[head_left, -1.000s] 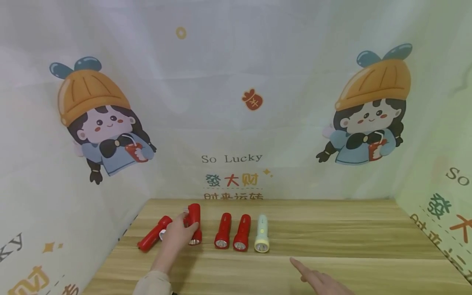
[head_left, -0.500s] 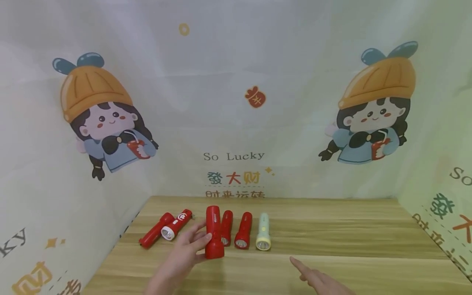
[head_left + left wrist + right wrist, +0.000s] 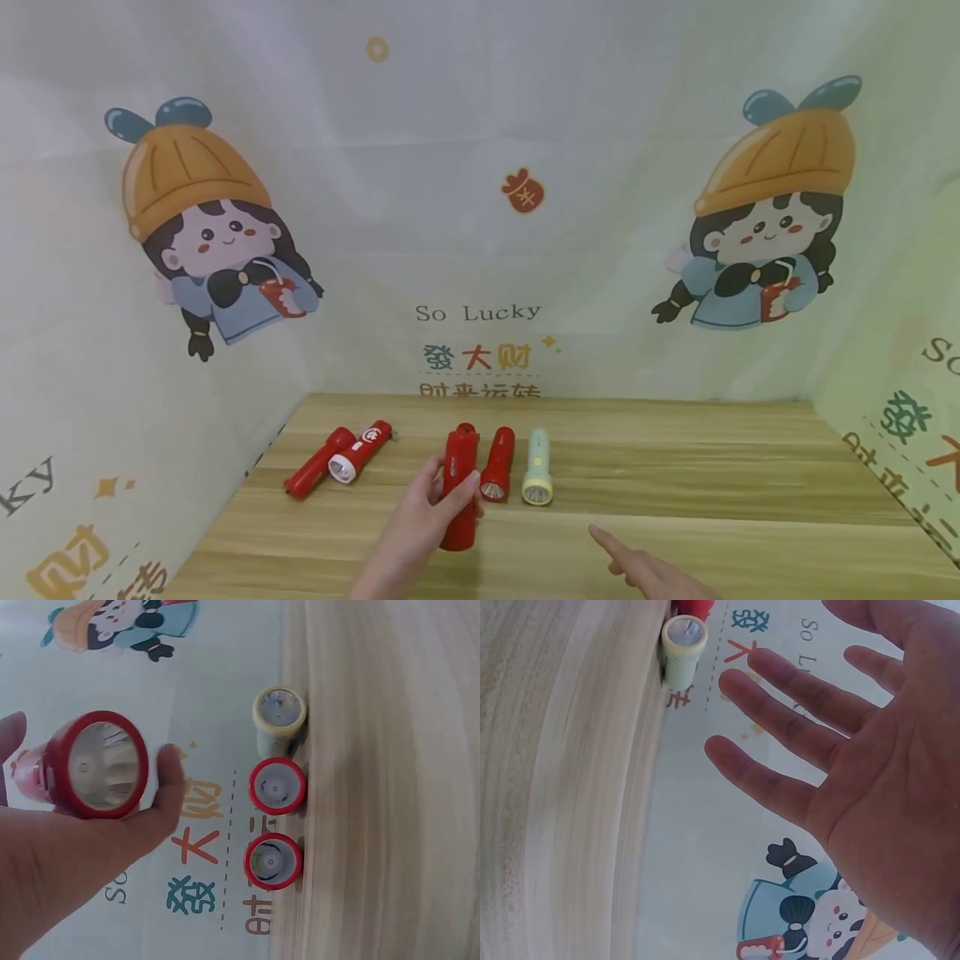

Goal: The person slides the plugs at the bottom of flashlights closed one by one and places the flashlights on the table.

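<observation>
My left hand (image 3: pixel 431 508) grips a red flashlight (image 3: pixel 459 487), raised above the table. In the left wrist view, the lens of this red flashlight (image 3: pixel 109 765) faces the camera, with thumb and fingers around its body. Behind it in the head view, another red flashlight (image 3: pixel 466 428) is mostly hidden. To its right lie a red flashlight (image 3: pixel 498 462) and a mint-green flashlight (image 3: pixel 537 467) with a pale yellow head. My right hand (image 3: pixel 645 571) hovers at the lower right, holding nothing. In the right wrist view, the fingers of this right hand (image 3: pixel 840 742) are spread and fairly straight.
At the table's left, a red flashlight (image 3: pixel 318 465) lies slanted beside a red flashlight with a white head (image 3: pixel 362 452). The wood-grain table (image 3: pixel 697 475) meets a printed cloth backdrop (image 3: pixel 600 250) at the back and sides.
My left hand has carried the red flashlight rightward from beside the white-headed one and lifted it in front of the row. My right hand stays about where it was.
</observation>
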A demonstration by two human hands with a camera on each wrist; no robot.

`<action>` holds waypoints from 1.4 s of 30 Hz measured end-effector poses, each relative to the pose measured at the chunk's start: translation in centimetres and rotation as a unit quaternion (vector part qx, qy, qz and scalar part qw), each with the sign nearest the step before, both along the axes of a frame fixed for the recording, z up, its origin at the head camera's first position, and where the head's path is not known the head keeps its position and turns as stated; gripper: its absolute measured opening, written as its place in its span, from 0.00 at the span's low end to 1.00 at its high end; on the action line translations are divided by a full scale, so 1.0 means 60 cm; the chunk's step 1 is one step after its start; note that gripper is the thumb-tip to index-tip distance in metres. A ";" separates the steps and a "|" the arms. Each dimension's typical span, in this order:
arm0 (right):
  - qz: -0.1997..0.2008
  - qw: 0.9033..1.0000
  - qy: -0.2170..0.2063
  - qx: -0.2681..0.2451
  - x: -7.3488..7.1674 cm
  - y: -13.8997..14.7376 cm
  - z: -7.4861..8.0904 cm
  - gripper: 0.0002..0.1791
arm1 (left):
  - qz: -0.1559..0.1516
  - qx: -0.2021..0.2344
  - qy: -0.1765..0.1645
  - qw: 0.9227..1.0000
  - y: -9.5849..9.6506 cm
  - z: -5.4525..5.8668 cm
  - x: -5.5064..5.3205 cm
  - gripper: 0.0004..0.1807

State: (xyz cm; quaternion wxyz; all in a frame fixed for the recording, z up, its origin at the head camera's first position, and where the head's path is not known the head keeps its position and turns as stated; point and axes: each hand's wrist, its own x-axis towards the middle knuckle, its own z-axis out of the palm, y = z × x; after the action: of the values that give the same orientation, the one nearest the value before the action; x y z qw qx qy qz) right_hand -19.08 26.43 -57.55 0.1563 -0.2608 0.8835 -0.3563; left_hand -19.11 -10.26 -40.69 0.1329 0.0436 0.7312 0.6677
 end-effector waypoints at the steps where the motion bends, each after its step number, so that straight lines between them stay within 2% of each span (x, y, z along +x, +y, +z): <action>1: -0.001 1.000 0.002 -0.001 0.002 -0.002 0.006 0.48 | 0.005 -0.021 0.004 1.000 0.004 0.000 0.000 0.42; 2: -0.005 1.000 0.008 0.000 0.007 -0.005 0.016 0.48 | 0.007 -0.034 0.009 0.999 0.008 -0.001 0.001 0.42; 4: -0.010 1.000 0.025 0.003 0.030 -0.020 0.062 0.49 | 0.006 -0.044 0.019 0.999 0.012 -0.002 0.002 0.42; 9: 0.001 0.999 0.049 0.008 0.070 -0.048 0.149 0.48 | -0.030 -0.033 0.043 0.998 0.012 -0.004 0.011 0.37; 11: 0.005 0.999 0.044 0.005 0.072 -0.049 0.156 0.47 | -0.042 -0.036 0.047 0.997 0.012 -0.001 0.015 0.35; 15: 0.010 0.999 0.043 -0.012 0.092 -0.061 0.196 0.44 | -0.059 -0.055 0.066 0.995 0.013 0.004 0.022 0.30; 18: 0.007 0.997 0.078 -0.023 0.108 -0.071 0.221 0.40 | -0.075 -0.079 0.091 0.990 0.013 0.005 0.025 0.27; 22: -0.014 0.987 0.159 -0.024 0.124 -0.084 0.237 0.35 | -0.117 -0.099 0.118 0.981 0.010 0.000 0.025 0.26; 24: -0.029 0.985 0.168 -0.018 0.129 -0.089 0.241 0.35 | -0.145 -0.103 0.130 0.975 0.010 -0.003 0.024 0.25; 27: -0.039 0.992 0.123 -0.010 0.129 -0.093 0.247 0.34 | -0.183 -0.099 0.139 0.968 0.012 -0.009 0.024 0.25; 30: -0.018 0.998 0.061 -0.014 0.123 -0.093 0.250 0.36 | -0.215 -0.101 0.155 0.959 0.014 -0.011 0.028 0.25; 34: 0.026 0.998 0.056 -0.016 0.118 -0.092 0.249 0.37 | -0.248 -0.111 0.174 0.946 0.017 -0.011 0.037 0.26; 35: 0.026 0.998 0.058 -0.007 0.119 -0.092 0.249 0.36 | -0.254 -0.112 0.177 0.944 0.018 -0.011 0.039 0.26; 39: 0.048 0.990 0.130 -0.012 0.125 -0.094 0.241 0.37 | -0.268 -0.113 0.190 0.938 0.019 -0.009 0.045 0.26; 41: 0.068 0.978 0.193 -0.029 0.129 -0.095 0.235 0.37 | -0.273 -0.115 0.199 0.934 0.020 -0.008 0.047 0.27; 42: 0.077 0.969 0.230 -0.043 0.131 -0.096 0.232 0.37 | -0.276 -0.116 0.204 0.932 0.020 -0.008 0.048 0.27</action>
State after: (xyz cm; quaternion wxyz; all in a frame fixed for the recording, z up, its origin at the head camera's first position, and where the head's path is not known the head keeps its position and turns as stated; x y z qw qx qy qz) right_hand -11.23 20.70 -43.61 -0.0354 -0.4092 0.8570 -0.3111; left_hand -16.23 -9.08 -41.18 0.1642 0.3631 0.7740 0.4920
